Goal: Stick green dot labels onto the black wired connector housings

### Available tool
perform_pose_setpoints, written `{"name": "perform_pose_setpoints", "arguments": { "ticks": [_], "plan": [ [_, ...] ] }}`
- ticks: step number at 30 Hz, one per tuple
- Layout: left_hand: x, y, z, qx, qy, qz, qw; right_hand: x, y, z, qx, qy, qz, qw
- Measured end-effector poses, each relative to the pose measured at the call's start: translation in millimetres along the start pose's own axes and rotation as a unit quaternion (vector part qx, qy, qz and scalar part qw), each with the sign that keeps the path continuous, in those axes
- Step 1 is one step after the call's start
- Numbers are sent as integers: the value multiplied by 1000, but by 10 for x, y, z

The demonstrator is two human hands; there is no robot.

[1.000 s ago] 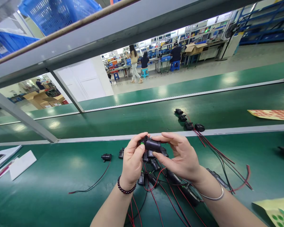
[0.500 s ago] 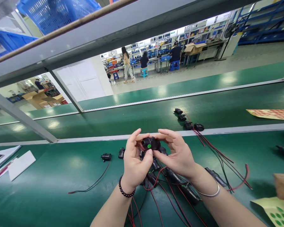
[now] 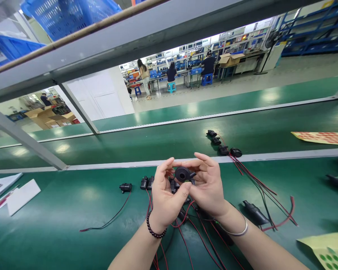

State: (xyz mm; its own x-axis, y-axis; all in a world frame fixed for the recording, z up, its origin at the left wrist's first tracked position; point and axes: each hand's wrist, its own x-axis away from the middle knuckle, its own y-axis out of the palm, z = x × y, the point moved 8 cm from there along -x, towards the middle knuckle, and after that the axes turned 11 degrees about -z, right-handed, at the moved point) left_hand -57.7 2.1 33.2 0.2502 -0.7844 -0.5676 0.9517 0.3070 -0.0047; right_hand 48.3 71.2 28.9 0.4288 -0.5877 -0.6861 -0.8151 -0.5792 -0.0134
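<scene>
A small black pump (image 3: 183,174) is held between my two hands, its round face with a central hole turned toward me and a short spout pointing right. My left hand (image 3: 170,187) grips it from the left, the thumb along its lower edge. On the other side my right hand (image 3: 207,182) curls its fingers around it. Under my hands lies a pile of similar black pumps with red and black wires (image 3: 183,232), partly hidden by my wrists. Another single pump (image 3: 125,187) with its wire lies to the left, near two more.
Several pumps (image 3: 223,150) sit by the white ledge, and another pump (image 3: 255,213) lies right of my wrist. A sheet of green dot stickers (image 3: 331,249) is at lower right, a red-dotted sheet (image 3: 323,137) behind. White cards (image 3: 24,197) lie left. People work in the background.
The pump has been turned in my hands: its green dot faced me before, now the round holed face does. Another person's hand at the right edge has left the view.
</scene>
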Motion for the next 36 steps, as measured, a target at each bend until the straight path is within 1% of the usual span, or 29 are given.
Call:
{"name": "perform_pose_setpoints", "arguments": {
  "ticks": [3, 6, 12, 16, 22, 29, 36],
  "plan": [
    [-12, 49, -15, -1, -8, -17, 1000, 38, -8, 35, 14, 17, 23, 999],
    [-13, 90, -59, 31, -26, -30, 999, 64, -16, 61, 26, 19, 41, 999],
    [10, 113, -140, 56, -55, -28, 996, 65, -10, 74, 17, 34, 52, 998],
    [10, 117, -114, 56, -52, -34, 996, 67, -6, 68, 12, 37, 57, 998],
    [7, 117, -90, 64, -48, -45, 996, 75, -4, 49, 26, 22, 64, 997],
    [74, 150, -230, 91, -75, -25, 993, 111, -7, 62, 42, 36, 82, 995],
    [111, 174, -310, 112, -89, -27, 989, 115, -8, 46, 53, 29, 86, 994]
  ]
}}
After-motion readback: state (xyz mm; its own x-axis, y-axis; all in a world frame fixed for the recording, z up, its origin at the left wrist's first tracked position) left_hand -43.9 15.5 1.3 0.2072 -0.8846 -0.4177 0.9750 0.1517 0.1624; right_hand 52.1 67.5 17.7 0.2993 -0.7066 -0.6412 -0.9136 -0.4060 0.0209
